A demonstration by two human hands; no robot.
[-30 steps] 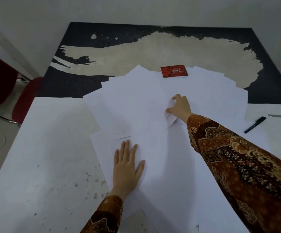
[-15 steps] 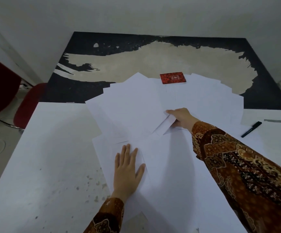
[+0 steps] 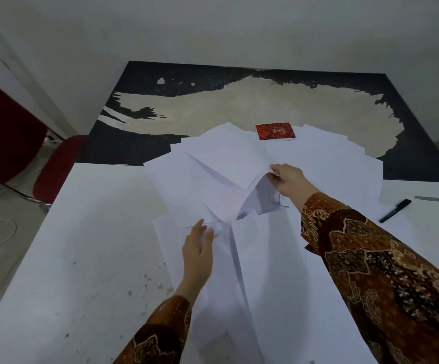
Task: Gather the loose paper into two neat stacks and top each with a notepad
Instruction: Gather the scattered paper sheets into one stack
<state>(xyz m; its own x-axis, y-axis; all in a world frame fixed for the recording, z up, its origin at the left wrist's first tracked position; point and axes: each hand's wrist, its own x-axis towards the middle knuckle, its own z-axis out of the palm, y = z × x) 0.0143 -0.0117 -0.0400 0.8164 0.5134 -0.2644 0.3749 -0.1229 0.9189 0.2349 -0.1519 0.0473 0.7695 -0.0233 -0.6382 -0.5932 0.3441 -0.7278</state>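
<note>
Many loose white sheets of paper (image 3: 239,258) lie fanned and overlapping across the middle of the white table (image 3: 82,258), their far edges spilling onto the worn black-and-tan tabletop (image 3: 213,106) beyond it. The sheets are plain and unmarked as far as can be seen, and several are lifted and creased into a tent-like fold at the centre. The right hand (image 3: 289,179) pinches the raised corner of a bundle of these sheets between thumb and curled fingers, holding that edge clear of the pile. The left hand (image 3: 198,245) reaches forward with fingers straight and together, their tips touching the near edge of the lifted sheets. One red notepad (image 3: 275,131) with a patterned cover lies flat on the far edge of the spread, well apart from both hands; only one notepad can be made out. A black pen (image 3: 395,210) lies on the table to the right, just beyond the paper's edge, with a thin grey strip (image 3: 429,198) near it whose nature is unclear. How many sheets the right hand holds cannot be told, since the layers merge into one white mass. The patterned brown sleeves (image 3: 370,258) cover the lower right of the paper, and the near sheets run out of view at the bottom edge.
</note>
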